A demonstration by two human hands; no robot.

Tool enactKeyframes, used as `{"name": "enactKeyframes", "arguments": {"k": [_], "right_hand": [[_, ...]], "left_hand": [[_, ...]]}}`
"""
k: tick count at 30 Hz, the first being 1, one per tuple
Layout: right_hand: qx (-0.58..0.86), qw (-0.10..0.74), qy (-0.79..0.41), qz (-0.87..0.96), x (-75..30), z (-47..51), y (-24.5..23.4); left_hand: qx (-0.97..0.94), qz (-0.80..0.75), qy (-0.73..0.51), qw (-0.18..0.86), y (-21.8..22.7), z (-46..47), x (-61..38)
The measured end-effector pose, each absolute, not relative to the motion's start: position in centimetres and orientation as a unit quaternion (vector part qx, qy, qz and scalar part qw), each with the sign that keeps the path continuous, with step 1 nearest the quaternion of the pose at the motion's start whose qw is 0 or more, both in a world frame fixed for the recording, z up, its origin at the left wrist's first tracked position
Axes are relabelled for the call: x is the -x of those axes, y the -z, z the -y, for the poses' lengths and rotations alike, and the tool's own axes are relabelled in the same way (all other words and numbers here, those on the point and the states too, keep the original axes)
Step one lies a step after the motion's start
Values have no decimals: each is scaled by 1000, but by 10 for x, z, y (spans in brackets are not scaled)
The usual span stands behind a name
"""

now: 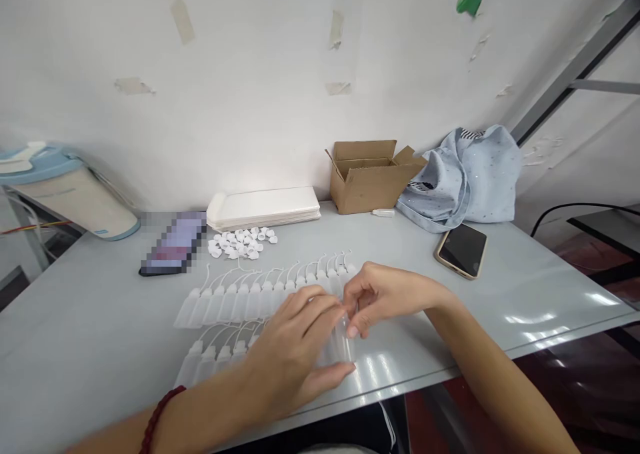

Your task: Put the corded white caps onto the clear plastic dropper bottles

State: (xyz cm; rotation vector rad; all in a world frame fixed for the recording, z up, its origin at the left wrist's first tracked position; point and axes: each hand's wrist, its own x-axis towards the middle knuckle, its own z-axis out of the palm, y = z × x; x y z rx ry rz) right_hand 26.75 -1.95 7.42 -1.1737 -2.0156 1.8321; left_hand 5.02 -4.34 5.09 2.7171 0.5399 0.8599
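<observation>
My left hand (305, 341) is curled around a small clear plastic bottle (344, 339) above the table, its fingers on top and its thumb below. My right hand (373, 297) meets it at the bottle's upper end, with thumb and index finger pinched together; what lies in the pinch is hidden. Under and beyond my left hand lies a row of flat translucent bottles (225, 304), each with a white neck and a thin white strand. A second row of such bottles (203, 364) lies nearer, partly covered by my left hand and forearm.
White caps (240, 243) lie in a loose pile before a stack of white boards (270, 207). Along the wall stand an open cardboard box (370, 191), a blue cloth bag (487, 174) and a large tumbler (75, 194). Phones lie left (177, 244) and right (463, 249).
</observation>
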Motion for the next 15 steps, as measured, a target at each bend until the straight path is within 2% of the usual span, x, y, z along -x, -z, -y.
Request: {"name": "enactKeyframes", "arguments": {"k": [2,5,10,15], "right_hand": [[374,16,-599,708,-274,19,-78],[360,-44,-580,730,-279,17,-78],[364,-77,-555,744,-280,13,-75],[376,-71,-548,744,-280,13,-74]], "left_hand": [[-935,-182,-274,131,-48,48,-53],[-944,-191,-237,126,-41,51,-57],[-959,-200,-172,100,-33,51,-60],[-960,-225,-147,76,-28,52,-62]]}}
